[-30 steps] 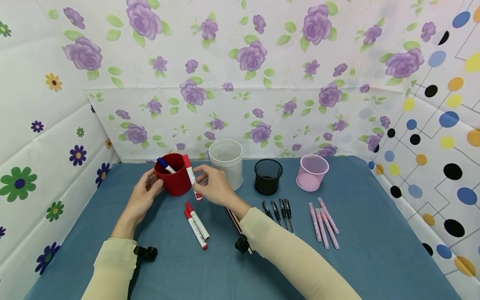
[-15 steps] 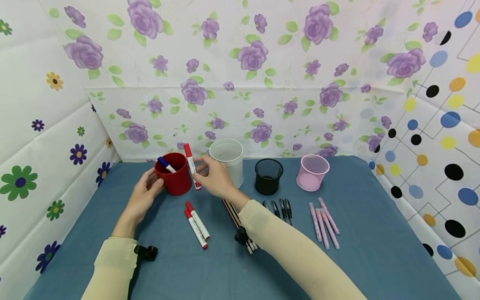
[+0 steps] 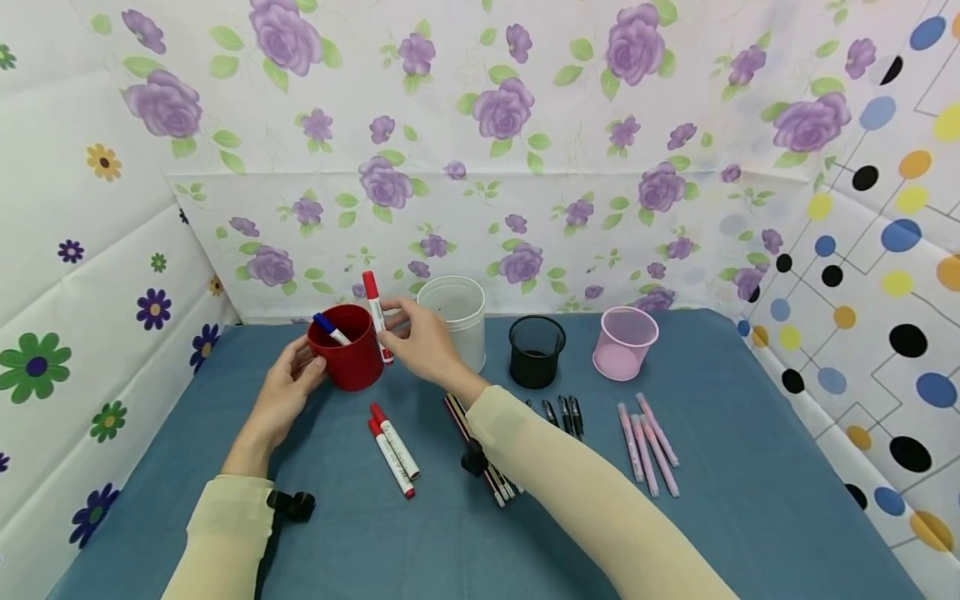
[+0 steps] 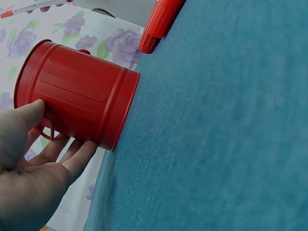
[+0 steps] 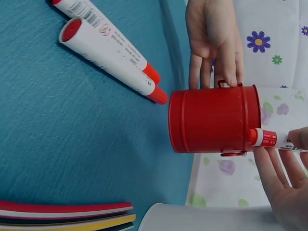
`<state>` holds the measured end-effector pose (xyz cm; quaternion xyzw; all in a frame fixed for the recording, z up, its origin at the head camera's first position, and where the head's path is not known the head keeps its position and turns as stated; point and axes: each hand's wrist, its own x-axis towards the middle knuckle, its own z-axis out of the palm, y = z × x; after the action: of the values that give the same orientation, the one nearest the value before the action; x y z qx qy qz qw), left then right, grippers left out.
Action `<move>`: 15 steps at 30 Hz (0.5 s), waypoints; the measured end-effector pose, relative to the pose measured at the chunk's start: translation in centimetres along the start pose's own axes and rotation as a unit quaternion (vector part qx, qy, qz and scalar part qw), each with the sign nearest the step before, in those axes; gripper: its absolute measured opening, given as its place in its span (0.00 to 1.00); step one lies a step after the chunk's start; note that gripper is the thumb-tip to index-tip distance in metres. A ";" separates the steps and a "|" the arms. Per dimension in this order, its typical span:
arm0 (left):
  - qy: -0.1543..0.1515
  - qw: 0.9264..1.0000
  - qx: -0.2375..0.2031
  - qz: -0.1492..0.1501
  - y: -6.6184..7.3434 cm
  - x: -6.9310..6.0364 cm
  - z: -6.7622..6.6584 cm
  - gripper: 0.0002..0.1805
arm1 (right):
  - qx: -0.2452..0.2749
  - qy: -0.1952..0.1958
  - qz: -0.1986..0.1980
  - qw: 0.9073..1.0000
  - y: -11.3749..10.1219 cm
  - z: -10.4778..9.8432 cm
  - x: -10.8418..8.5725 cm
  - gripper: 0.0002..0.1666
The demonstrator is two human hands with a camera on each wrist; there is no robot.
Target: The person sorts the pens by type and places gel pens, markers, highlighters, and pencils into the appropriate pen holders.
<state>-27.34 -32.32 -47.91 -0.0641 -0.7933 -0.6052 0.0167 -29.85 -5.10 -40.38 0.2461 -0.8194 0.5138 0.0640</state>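
Red-capped marker (image 3: 377,313) was found in the grasp of the right hand (image 3: 427,343), pinched between thumb and fingers. It stood nearly upright, cap uppermost and leaning slightly left, at the right side of the red cup (image 3: 356,367). In the right wrist view its lower end overlapped the cup's wall near the rim; whether the two touched could not be told.

The left hand (image 3: 283,390) gripped the red cup from the left, thumb at the near side by the small handle and fingers round behind. The cup was upright on the blue cloth (image 3: 337,554). Inside it leaned a blue-capped marker (image 3: 332,330), cap against the left part of the rim.

Two further red-capped markers (image 3: 396,442) lay side by side on the cloth in front of the cup. To the right stood, in order, a white cup (image 3: 469,342), partly hidden by the right hand, a black cup (image 3: 534,368) and a pink cup (image 3: 621,363). Before these lay pencils (image 3: 458,419) and black pens (image 3: 576,415), both partly covered by the right forearm, and pink pens (image 3: 645,457).
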 end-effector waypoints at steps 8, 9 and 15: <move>0.001 1.000 -0.001 -0.001 0.1 0.0 0.1 0.36 | 0.016 0.004 0.010 1.000 -0.6 0.3 0.7 0.24; 0.001 1.000 0.000 -0.001 0.1 0.0 0.1 0.36 | 0.018 0.006 0.011 1.000 -0.7 0.4 0.9 0.24; 0.001 1.000 0.004 -0.001 0.1 0.0 0.1 0.36 | 0.029 0.011 0.016 0.999 -1.2 0.5 1.8 0.24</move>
<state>-27.34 -32.21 -47.88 -0.0622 -0.7956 -0.6024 0.0170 -30.81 -6.57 -39.02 0.2295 -0.8069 0.5412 0.0576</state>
